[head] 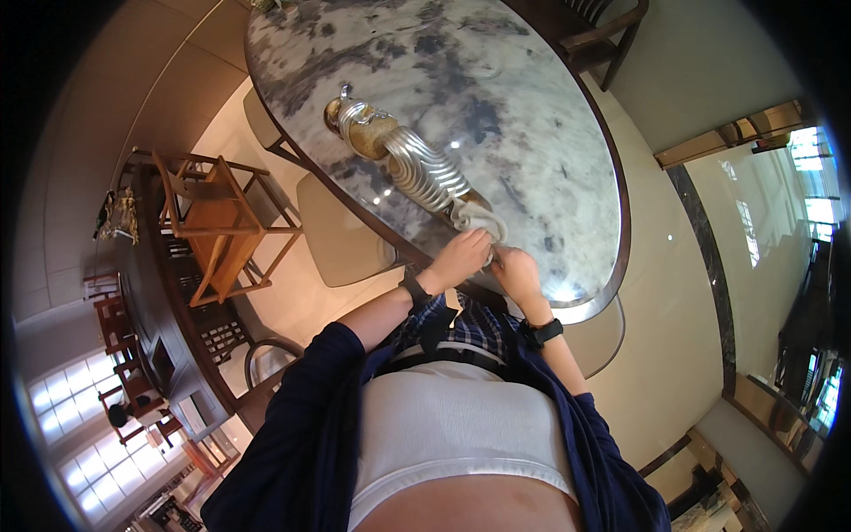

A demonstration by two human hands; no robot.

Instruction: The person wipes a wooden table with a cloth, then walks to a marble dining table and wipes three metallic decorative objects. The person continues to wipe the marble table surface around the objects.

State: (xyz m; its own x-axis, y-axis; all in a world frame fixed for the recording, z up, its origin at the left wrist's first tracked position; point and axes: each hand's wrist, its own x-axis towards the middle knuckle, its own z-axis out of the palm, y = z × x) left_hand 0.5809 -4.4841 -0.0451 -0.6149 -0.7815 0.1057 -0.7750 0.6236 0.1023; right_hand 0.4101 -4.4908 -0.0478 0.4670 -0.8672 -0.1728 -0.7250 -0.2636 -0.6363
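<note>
On the marble-patterned oval table (532, 133) is a gold and silver figure sculpture (425, 166), with wavy silver folds along its body. A pale cloth (475, 218) is bunched against its end nearest me. My left hand (465, 256) has its fingers closed on the cloth. Close beside it, at the table's near edge, my right hand (518, 271) pinches the cloth's lower end. My fingers hide part of the cloth where the hands meet. Each wrist wears a dark band.
A beige upholstered chair (342, 233) is tucked by the table's left edge. Farther left stand a wooden armchair (219, 219) and a long dark table (173, 319). Another dark wooden chair (602, 40) is at the upper right. Pale glossy floor (665, 266) lies to the right.
</note>
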